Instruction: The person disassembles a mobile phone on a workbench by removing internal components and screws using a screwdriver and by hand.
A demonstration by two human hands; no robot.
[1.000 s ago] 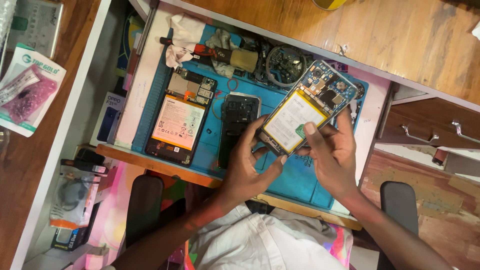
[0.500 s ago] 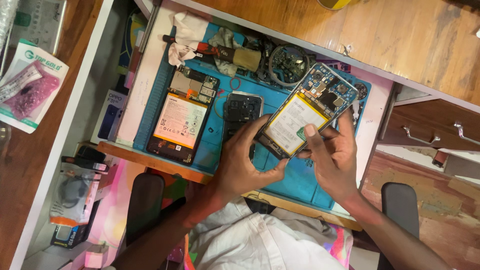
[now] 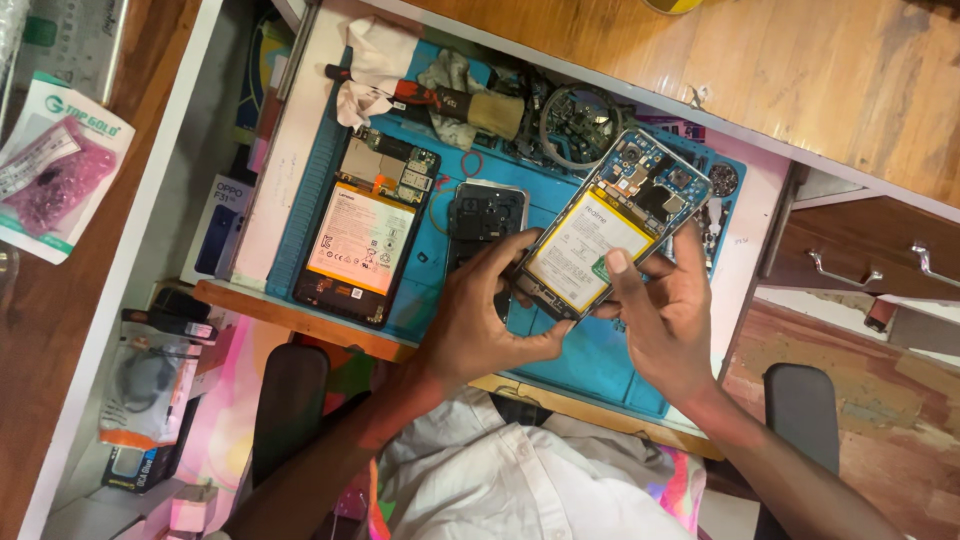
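Both hands held opened phone tilted above blue mat, centre-right of frame. Left hand clamped on its lower edge, fingers curled around frame. Right hand gripped right side, thumb pressed on yellow-white battery. Second opened phone lay flat at left, black back cover between the two. Step looked like battery work; prying it free would likely need firm hold, gentle even pressure.

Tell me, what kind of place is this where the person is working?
It looks like a phone repair bench. Both hands, left hand and right hand, hold an opened phone showing its battery. Another opened phone lies on a blue work mat, near a brush and small parts.
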